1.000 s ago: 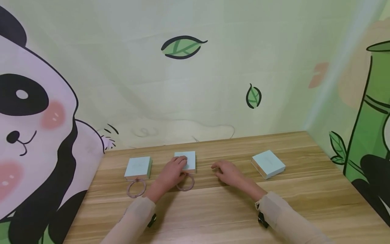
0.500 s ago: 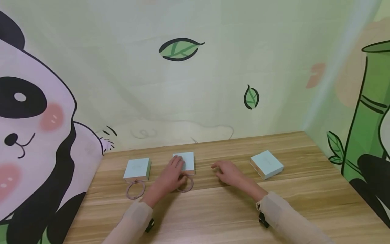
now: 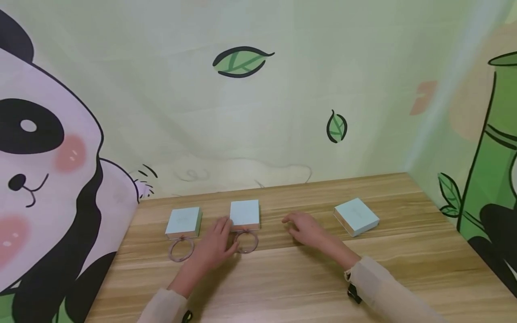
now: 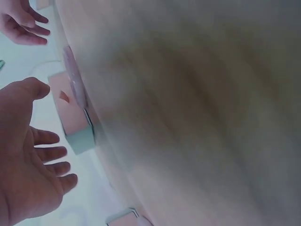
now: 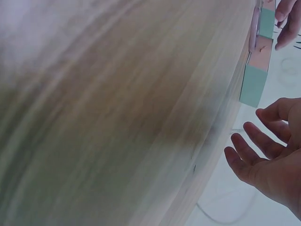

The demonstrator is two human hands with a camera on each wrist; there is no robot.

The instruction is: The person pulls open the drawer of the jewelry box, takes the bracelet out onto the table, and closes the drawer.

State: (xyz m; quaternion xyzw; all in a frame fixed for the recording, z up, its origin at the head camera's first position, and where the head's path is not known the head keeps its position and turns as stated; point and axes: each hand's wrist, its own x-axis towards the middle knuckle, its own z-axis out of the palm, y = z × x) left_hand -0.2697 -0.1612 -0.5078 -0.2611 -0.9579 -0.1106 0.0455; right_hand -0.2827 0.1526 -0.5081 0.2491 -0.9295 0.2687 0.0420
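The flat pale-blue square box with a pinkish front (image 3: 244, 214) lies on the wood-grain table (image 3: 282, 287), just beside the left hand's fingertips. Nearest are two cream sleeves (image 3: 387, 287). The left hand (image 3: 212, 244) reaches forward, fingers extended, thumb apart, grasping nothing; whether it touches anything I cannot tell. The right hand (image 3: 304, 229) is angled inward, and the right wrist view reveals its fingers loosely bent and spread, holding nothing. Thin purplish rings, one (image 3: 255, 244) before this box and another (image 3: 181, 260) before the left box (image 3: 183, 220), lie beyond the sleeves. Only the wrist views show a small orange-brown tab (image 4: 64, 96) on the pinkish front; only the head view shows the right box's (image 3: 356, 214) turned top and the panda-printed backdrop (image 3: 291, 89).
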